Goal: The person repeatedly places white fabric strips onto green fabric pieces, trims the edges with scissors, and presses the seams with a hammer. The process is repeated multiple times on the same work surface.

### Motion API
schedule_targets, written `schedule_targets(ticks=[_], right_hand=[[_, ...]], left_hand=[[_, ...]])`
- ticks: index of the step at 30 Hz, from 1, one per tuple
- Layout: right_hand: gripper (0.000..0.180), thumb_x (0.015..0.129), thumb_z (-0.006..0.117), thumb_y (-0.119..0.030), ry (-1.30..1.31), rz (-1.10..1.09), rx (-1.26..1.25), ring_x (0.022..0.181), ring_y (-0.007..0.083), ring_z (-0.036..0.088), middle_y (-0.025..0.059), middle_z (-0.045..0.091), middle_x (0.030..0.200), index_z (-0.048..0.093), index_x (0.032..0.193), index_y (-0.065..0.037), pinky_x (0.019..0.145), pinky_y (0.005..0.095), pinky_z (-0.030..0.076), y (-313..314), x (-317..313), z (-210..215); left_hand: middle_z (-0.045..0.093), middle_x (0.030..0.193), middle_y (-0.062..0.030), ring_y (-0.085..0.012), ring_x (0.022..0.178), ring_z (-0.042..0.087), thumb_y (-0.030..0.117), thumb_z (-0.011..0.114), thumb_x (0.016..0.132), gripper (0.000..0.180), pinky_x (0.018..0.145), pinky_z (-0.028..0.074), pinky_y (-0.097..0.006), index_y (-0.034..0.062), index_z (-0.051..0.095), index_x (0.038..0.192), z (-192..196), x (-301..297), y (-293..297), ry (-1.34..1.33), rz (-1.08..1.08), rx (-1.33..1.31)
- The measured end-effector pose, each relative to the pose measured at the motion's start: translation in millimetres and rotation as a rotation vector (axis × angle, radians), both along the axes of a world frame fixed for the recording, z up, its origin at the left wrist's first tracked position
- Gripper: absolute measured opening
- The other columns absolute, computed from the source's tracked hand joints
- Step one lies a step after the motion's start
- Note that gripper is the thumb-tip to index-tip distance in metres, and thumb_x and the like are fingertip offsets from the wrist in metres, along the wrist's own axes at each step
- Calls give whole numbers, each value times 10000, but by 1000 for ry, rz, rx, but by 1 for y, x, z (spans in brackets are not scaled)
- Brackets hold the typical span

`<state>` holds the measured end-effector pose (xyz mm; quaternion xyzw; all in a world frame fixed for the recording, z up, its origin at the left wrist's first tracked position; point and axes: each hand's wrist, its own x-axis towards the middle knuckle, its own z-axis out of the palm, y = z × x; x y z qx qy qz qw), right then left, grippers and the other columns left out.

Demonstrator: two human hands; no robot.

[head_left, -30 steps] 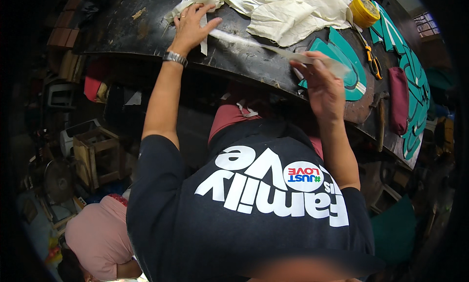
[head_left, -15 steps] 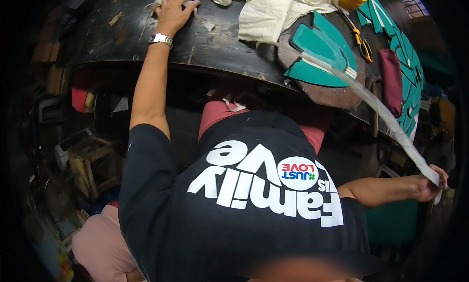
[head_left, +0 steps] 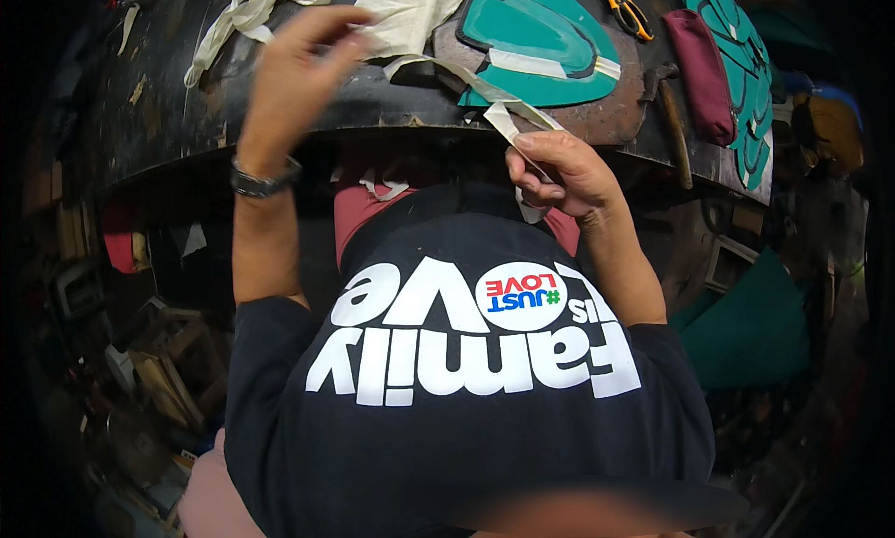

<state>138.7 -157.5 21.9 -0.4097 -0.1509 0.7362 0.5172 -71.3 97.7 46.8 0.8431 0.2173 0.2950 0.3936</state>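
My right hand (head_left: pixel 564 170) pinches a strip of off-white cloth (head_left: pixel 505 123) between thumb and fingers, just off the table's near edge. From there the strip loops back over the table toward the green pieces. My left hand (head_left: pixel 303 81), smeared by motion, is raised over the table edge with its fingers apart and nothing visible in them. A folded cream cloth (head_left: pixel 419 11) lies beyond its fingertips. Rounded green pieces (head_left: pixel 527 30) with dark edging and a pale band rest on a brown slab (head_left: pixel 611 132) in front of my right hand.
Scissors with orange handles (head_left: pixel 626 11) lie beyond the slab. A hammer (head_left: pixel 669 118) and a maroon pouch (head_left: pixel 701 76) are at right, beside more green pieces (head_left: pixel 746 81). Crumpled cream strips (head_left: pixel 228 30) lie at left on the dark table (head_left: pixel 168 118). A person in pink (head_left: pixel 210 496) is at lower left.
My right hand has come in from the far right to the table edge, and the strip, stretched before, now hangs slack. My left hand has lifted off the cloth at the far left.
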Motion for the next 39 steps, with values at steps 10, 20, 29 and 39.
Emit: schedule_targets(ticks=[10,20,29,39], right_hand=[[335,972,679,-268,-331,-197,136,638,63,540,26,622,828,648,1178,-5,592,185,436,-3,-22,11],[265,958,684,-52,-702,-365,150,889,95,655,66,696,1037,674,1210,30,800,239,547,-37,19,40],[174,944,673,-11,-801,-519,167,837,116,681,82,726,985,703,1109,36,773,263,565,-79,27,19],[79,865,615,75,-1777,-1968,746,469,126,415,87,515,655,575,925,44,401,271,376,-251,184,190]], left_hand=[[679,966,-43,-116,827,641,80,794,858,142,759,519,-256,31,745,982,-18,37,-73,-38,-476,-229],[679,837,-62,-116,731,633,120,793,874,142,665,496,-263,16,706,915,-14,65,-97,-83,-441,-147],[684,876,-92,-202,746,678,199,790,881,181,648,517,-295,50,720,954,-15,89,-120,-67,-457,0],[692,1090,-108,-310,1000,652,324,757,886,286,900,480,-409,97,735,1058,-35,122,-91,-18,-338,400]])
